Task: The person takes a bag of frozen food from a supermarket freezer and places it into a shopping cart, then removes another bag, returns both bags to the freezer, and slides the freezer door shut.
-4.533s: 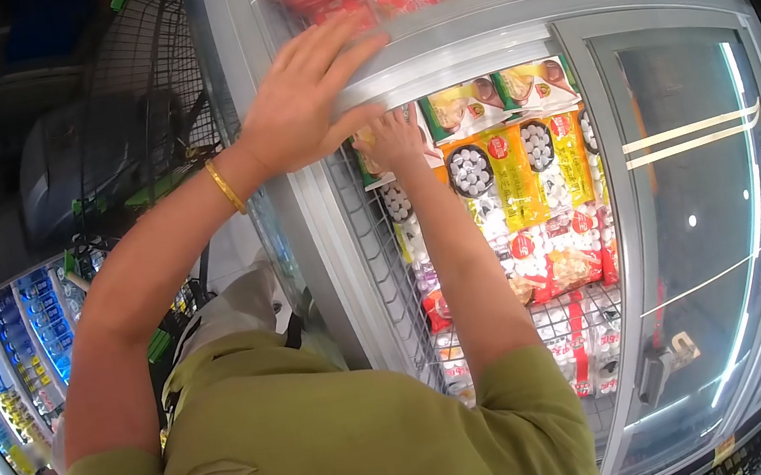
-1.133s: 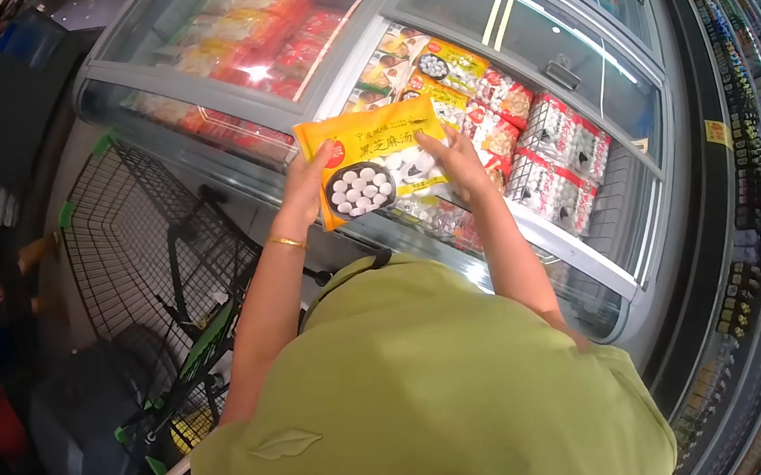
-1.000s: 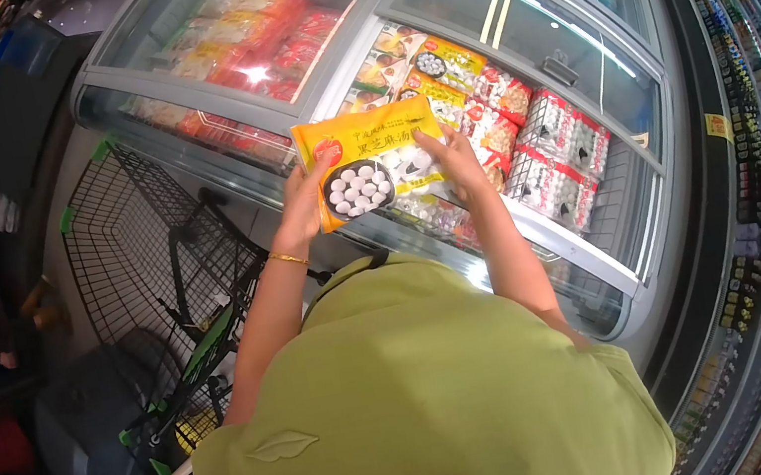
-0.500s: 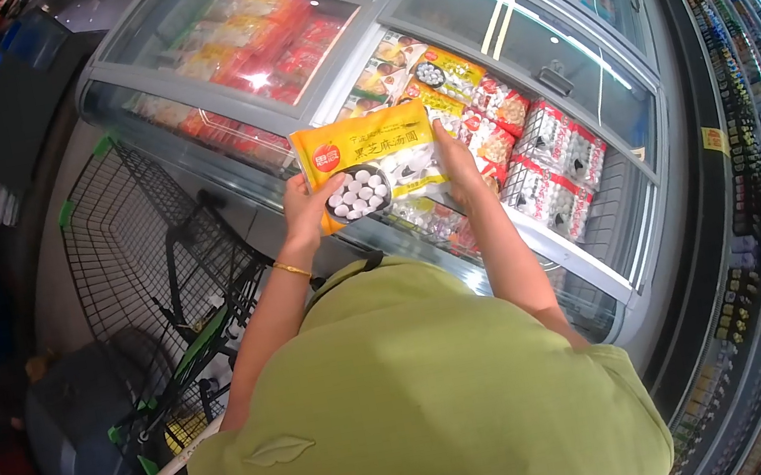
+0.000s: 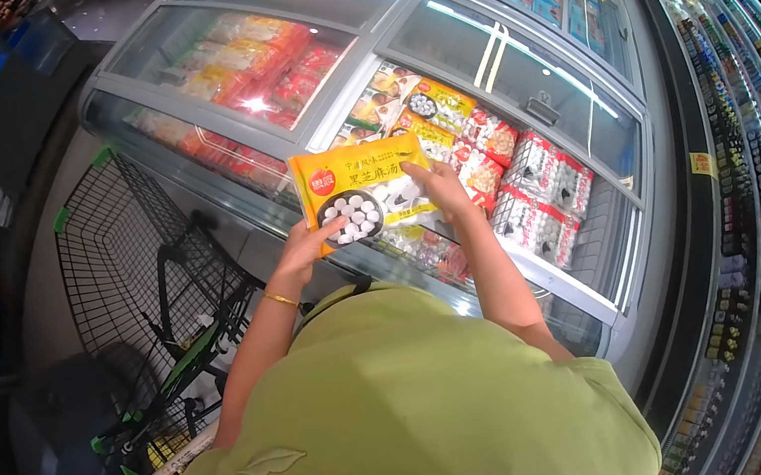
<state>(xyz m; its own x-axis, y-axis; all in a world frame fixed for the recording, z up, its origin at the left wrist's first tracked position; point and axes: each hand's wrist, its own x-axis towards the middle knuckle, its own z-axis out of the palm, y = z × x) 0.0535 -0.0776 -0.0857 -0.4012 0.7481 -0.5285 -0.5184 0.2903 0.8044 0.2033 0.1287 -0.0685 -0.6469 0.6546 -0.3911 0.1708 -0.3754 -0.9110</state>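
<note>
A yellow bag [image 5: 366, 179], printed with white balls in a black bowl, is held level in front of my body. My left hand [image 5: 304, 248] grips its lower left corner, thumb across the front. At the right edge my right hand [image 5: 441, 189] holds it, with thumb on the front and the other fingers mostly hidden behind. Beyond the bag, an open section of the freezer [image 5: 571, 291] shows rows of similar yellow bags [image 5: 441, 106] and red and white bags [image 5: 533, 187].
A black wire shopping cart [image 5: 126, 250] with green corners stands at my left. Sliding glass lids [image 5: 513, 64] cover other freezer sections, one over red and yellow bags [image 5: 255, 57]. Long stocked shelves [image 5: 751, 226] run along the right side.
Earlier both hands were at the freezer, one reaching among the bags; now both hold a yellow bag. Over the last second the bag sits slightly lower and my right thumb has shifted on its front.
</note>
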